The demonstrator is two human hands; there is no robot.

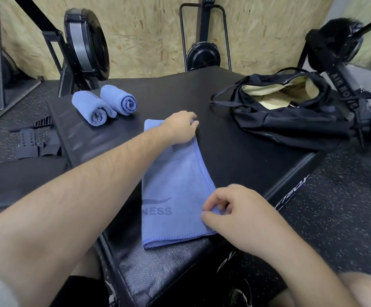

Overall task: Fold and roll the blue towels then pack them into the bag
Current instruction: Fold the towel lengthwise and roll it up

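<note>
Black box [235, 129] fills mid-frame, open bag [291, 120] upper right, folded towel [173, 185] flat dead centre, two rolled towels [91, 107] upper left. My left hand [180, 127] pinches the folded one's far corner, right hand [235, 213] the near edge. I'd line those edges up before rolling.

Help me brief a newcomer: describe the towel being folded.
On the black padded box, between the open black bag at right and two rolled blue towels at far left, lies a third towel. It alone is flat, a long folded strip with dark lettering, held by the left hand and right hand.
</note>
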